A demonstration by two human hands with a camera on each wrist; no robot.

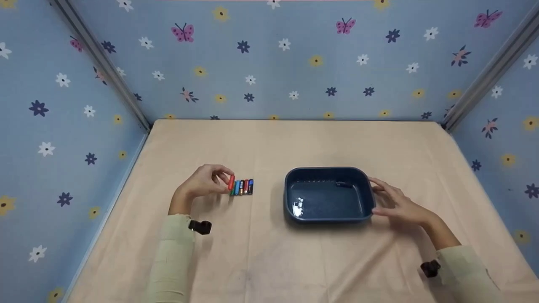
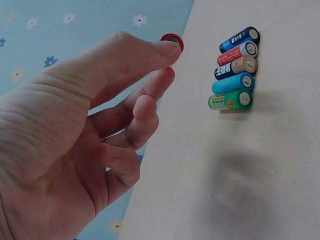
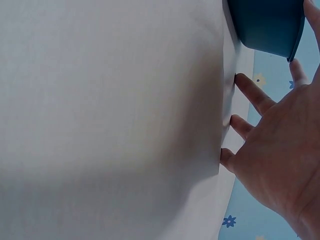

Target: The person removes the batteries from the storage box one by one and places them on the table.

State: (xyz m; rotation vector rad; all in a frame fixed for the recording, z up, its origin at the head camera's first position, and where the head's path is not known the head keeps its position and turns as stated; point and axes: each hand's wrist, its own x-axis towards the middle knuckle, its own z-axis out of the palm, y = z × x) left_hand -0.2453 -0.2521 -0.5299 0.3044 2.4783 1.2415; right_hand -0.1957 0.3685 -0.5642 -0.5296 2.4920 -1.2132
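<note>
My left hand point(image 1: 206, 181) pinches a red battery point(image 1: 231, 182) between thumb and fingers, raised above the table. In the left wrist view only its round end shows past the thumb. Just right of it, several batteries lie side by side in a row: green point(image 2: 230, 100), light blue point(image 2: 233, 83), black and copper point(image 2: 236, 67), red and silver point(image 2: 237, 53) and dark blue point(image 2: 240, 39). My right hand point(image 1: 402, 206) touches the right side of a dark blue rectangular basin point(image 1: 328, 220) with spread, mostly straight fingers. A small dark cylinder point(image 1: 344, 184) lies inside the basin.
A cream cloth point(image 1: 269, 261) with creases covers the table. Blue panels point(image 1: 273, 75) patterned with flowers and butterflies stand at the back and both sides, with grey metal posts point(image 1: 103, 63) at the corners.
</note>
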